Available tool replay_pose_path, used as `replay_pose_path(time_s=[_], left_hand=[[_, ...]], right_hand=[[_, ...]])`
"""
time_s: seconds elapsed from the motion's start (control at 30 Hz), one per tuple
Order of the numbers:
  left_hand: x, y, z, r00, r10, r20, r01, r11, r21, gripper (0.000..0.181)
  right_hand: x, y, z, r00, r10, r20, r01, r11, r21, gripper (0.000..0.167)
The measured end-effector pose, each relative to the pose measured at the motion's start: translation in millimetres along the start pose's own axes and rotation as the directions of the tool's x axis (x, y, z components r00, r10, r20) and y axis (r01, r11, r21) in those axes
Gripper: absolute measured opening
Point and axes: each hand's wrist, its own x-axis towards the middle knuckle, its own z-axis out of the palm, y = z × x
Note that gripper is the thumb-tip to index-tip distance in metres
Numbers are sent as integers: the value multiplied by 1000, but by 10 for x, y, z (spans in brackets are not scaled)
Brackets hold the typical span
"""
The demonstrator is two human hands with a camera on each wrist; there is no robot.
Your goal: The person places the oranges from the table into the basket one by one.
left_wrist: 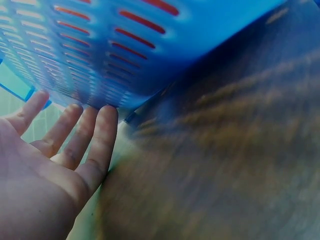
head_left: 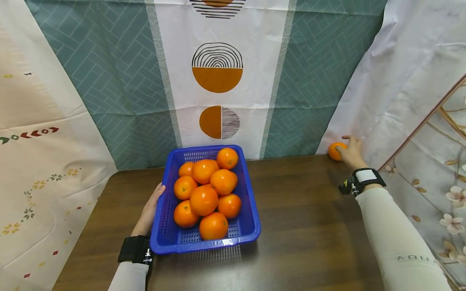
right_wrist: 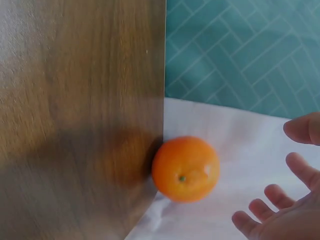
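A blue plastic basket [head_left: 204,246] with slotted walls stands on the table, holding a heap of oranges [head_left: 204,200]. My left hand [head_left: 150,210] is at the basket's left side; in the left wrist view its fingertips [left_wrist: 106,117] reach the slotted wall with the fingers nearly straight. A single orange [head_left: 334,151] sits at the table's far right corner, its stem spot facing up in the right wrist view. Beside that orange [right_wrist: 185,169], my right hand [head_left: 352,153] has its fingers spread, with a gap between them and the fruit in the right wrist view.
The dark wooden table [head_left: 295,214] ends at a hanging patterned cloth [head_left: 309,81] at the back. White cloth with flowers [head_left: 418,121] hangs along the right side, close to my right arm. Another printed cloth [head_left: 47,169] hangs at the left.
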Motion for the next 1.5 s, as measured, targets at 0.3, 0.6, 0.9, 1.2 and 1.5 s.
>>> replay_pose_path(time_s=[0.3, 0.6, 0.9, 1.2, 1.5], left_hand=[[36, -20, 17, 1000, 5, 27, -4, 999, -49, 60], [67, -32, 62, 1000, -12, -7, 12, 1000, -20, 61], [40, -18, 30, 1000, -12, 1, 12, 1000, -19, 61], [-8, -3, -21, 1000, -18, -26, 18, 1000, -6, 61], [4, -20, -24, 1000, 0, -3, 0, 1000, -27, 60]], right_hand=[[67, 177, -40, 999, 48, 25, -47, 997, -56, 59], [120, 369, 22, 994, 96, 54, -91, 993, -81, 62], [196, 397, 121, 993, 99, 69, -91, 990, -104, 65], [312, 375, 266, 994, 45, 103, -29, 987, -159, 69], [365, 505, 314, 994, 54, 90, -35, 978, -204, 69]])
